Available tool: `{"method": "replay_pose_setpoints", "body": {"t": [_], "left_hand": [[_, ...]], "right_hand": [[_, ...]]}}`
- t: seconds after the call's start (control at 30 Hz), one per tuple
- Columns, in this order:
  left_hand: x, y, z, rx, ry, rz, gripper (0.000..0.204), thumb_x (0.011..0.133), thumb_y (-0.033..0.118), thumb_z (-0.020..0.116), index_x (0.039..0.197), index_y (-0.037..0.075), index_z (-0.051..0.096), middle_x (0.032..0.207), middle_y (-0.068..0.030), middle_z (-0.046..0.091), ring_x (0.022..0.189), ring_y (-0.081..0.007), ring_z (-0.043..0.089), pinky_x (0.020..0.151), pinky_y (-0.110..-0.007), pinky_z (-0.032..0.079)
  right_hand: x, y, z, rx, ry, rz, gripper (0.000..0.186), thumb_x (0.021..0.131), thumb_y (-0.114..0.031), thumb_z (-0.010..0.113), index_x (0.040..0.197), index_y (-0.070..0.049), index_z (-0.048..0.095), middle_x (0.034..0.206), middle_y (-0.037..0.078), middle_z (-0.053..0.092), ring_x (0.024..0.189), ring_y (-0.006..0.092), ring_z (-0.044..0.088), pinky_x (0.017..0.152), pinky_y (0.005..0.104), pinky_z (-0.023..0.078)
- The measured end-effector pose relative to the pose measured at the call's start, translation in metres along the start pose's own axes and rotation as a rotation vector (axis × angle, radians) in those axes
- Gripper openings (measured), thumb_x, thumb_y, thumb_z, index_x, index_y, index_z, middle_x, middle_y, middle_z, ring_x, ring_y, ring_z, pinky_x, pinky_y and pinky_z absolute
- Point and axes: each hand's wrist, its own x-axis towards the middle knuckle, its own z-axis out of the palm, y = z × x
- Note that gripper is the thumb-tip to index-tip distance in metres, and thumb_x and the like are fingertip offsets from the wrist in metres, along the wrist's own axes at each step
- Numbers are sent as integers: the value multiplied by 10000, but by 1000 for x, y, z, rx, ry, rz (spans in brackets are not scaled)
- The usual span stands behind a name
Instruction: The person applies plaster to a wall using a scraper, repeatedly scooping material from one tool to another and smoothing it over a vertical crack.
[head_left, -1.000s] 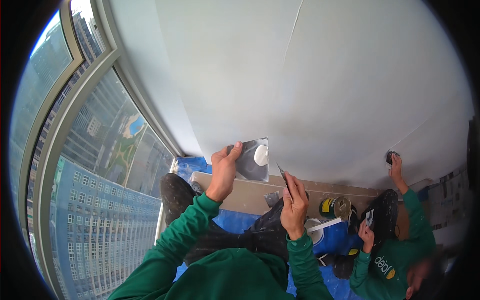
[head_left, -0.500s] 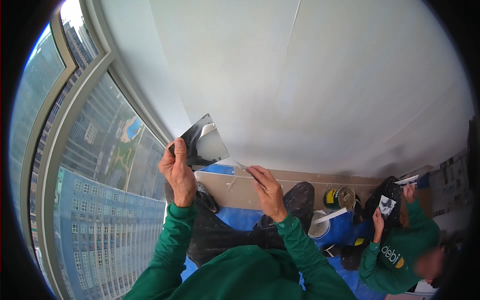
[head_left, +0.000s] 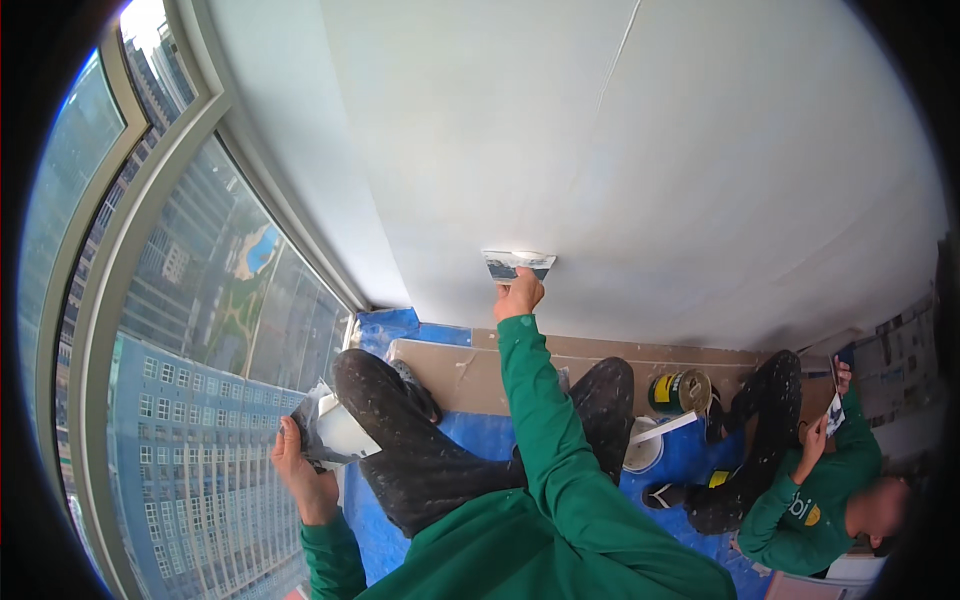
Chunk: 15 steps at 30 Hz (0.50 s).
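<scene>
My right hand [head_left: 518, 295] grips a scraper [head_left: 505, 262] with a wide dark metal blade, its edge against the pale wall [head_left: 700, 150] and white paste along it. My left hand [head_left: 305, 470], low at the left by the window, holds a thin square metal plate [head_left: 340, 430] smeared with white paste and tilted over my bent left leg. Its fingers are closed on the plate's left side.
At the right a co-worker [head_left: 810, 530] in a green top holds flat metal tools. An open tin [head_left: 680, 393] and a white bucket [head_left: 642, 457] stand between us. Blue sheeting [head_left: 450, 438] and cardboard [head_left: 450, 372] cover the floor. A tall window [head_left: 200, 250] borders the left.
My right hand has gone up to the wall with the scraper. My left hand has moved down and left with the plate. The co-worker's upper hand has left the wall.
</scene>
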Motion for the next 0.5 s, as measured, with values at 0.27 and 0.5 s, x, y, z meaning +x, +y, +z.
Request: {"method": "replay_pose_setpoints", "body": {"t": [0.27,0.5], "left_hand": [[-2,0,-6,-27,-40,-12,283,1010,269,540,992,4,636,971,-62,673,830,-127,638,750,-277,515],[5,-11,1,-50,-97,-35,279,996,273,567,958,8,648,925,-57,682,796,-123,644,722,-270,513]], "right_hand": [[-38,-45,51,48,-102,28,375,853,-46,552,1222,-27,487,1203,131,553,1041,263,578,881,400,525],[23,-6,-42,-46,-91,4,393,821,-19,595,1194,-11,472,1178,140,555,1042,276,577,882,439,507]]}}
